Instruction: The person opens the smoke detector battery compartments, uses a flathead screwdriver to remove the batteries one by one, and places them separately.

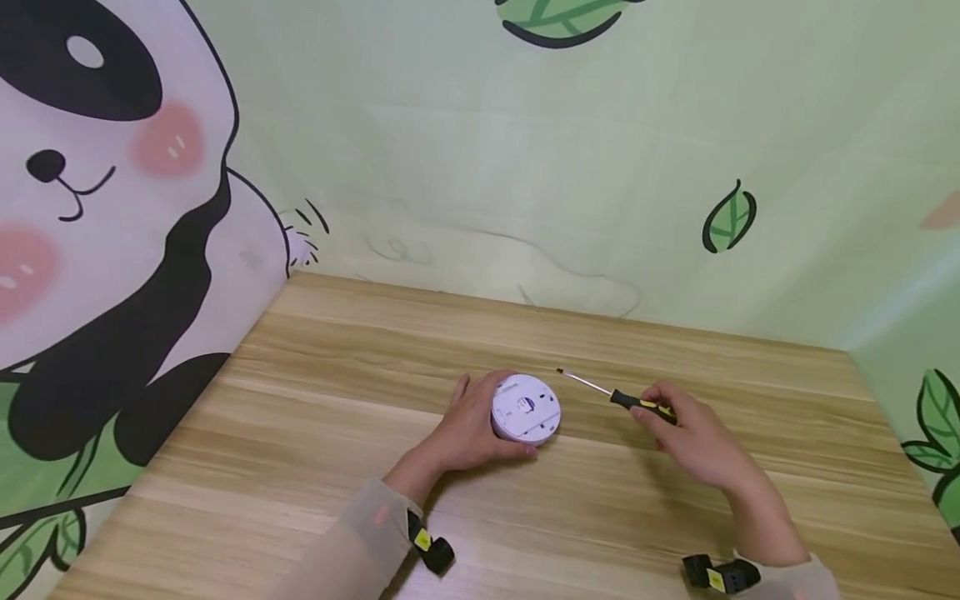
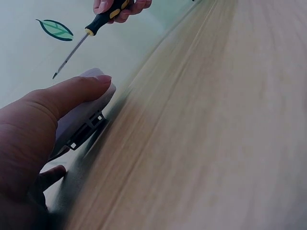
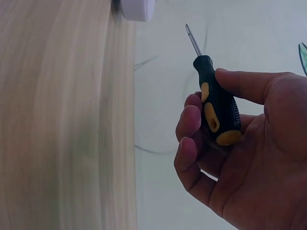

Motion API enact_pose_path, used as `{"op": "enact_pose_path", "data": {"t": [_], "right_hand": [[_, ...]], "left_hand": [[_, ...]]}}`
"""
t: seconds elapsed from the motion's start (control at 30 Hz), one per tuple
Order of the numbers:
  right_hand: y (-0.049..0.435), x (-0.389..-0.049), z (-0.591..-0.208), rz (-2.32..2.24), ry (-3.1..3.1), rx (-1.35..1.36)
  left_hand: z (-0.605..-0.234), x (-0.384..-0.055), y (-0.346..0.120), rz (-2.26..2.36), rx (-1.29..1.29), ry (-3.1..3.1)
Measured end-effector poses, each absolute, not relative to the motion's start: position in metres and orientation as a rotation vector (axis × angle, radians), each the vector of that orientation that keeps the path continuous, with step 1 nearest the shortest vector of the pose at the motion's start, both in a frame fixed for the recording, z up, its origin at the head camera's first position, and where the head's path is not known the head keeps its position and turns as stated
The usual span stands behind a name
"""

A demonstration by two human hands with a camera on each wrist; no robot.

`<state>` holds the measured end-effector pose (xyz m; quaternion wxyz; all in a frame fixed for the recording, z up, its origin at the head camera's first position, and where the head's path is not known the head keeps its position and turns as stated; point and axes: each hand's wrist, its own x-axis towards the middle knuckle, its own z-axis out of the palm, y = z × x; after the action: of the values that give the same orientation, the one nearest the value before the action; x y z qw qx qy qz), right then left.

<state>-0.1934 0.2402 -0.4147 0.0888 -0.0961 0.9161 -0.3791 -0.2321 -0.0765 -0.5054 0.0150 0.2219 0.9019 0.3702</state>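
Note:
My left hand (image 1: 471,429) grips a round white smoke detector (image 1: 542,410) by its side, thumb near the front edge and fingers round the back. Its flat face, with small slots and a central hole, is turned up toward the head camera. In the left wrist view the thumb lies along the detector (image 2: 79,117), whose edge shows square cutouts. To the right, my right hand (image 1: 697,433) holds a screwdriver (image 1: 624,400) by its black and yellow handle. The screwdriver's metal tip points left toward the detector, apart from it. In the right wrist view, fingers and thumb curl round the handle (image 3: 211,103).
A wood-grain table (image 1: 300,433) lies under both hands. Behind it rises a pale green wall (image 1: 450,150) with leaf drawings, and a panda picture (image 1: 105,233) covers the left side. Black wrist cameras (image 1: 435,550) are strapped on both wrists.

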Motion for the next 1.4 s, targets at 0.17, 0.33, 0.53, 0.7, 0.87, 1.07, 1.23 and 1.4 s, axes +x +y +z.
{"op": "enact_pose_path", "data": {"t": [0.17,0.33,0.53,0.7,0.87,1.07,1.23,1.4], "right_hand": [[0.244,-0.191,-0.41,-1.13,2.707,-0.272],[0.247,-0.191,-0.408,-1.125,2.714,-0.27],[0.248,-0.19,-0.408,-1.114,2.721,-0.254],[0.247,-0.193,-0.414,-1.071,2.756,-0.236],[0.246,-0.194,-0.42,-1.058,2.757,-0.211],[0.245,-0.197,-0.426,-1.032,2.77,-0.174],[0.244,-0.198,-0.431,-0.979,2.79,-0.154],[0.242,-0.2,-0.437,-0.932,2.798,-0.147]], "left_hand": [[-0.504,-0.231,-0.077,1.154,0.686,2.797],[-0.504,-0.231,-0.077,1.143,0.683,2.795],[-0.504,-0.233,-0.076,1.124,0.681,2.799],[-0.505,-0.233,-0.076,1.136,0.692,2.802],[-0.505,-0.232,-0.077,1.137,0.697,2.797],[-0.505,-0.232,-0.076,1.127,0.701,2.799],[-0.505,-0.232,-0.077,1.116,0.71,2.803],[-0.505,-0.232,-0.077,1.116,0.714,2.802]]}}
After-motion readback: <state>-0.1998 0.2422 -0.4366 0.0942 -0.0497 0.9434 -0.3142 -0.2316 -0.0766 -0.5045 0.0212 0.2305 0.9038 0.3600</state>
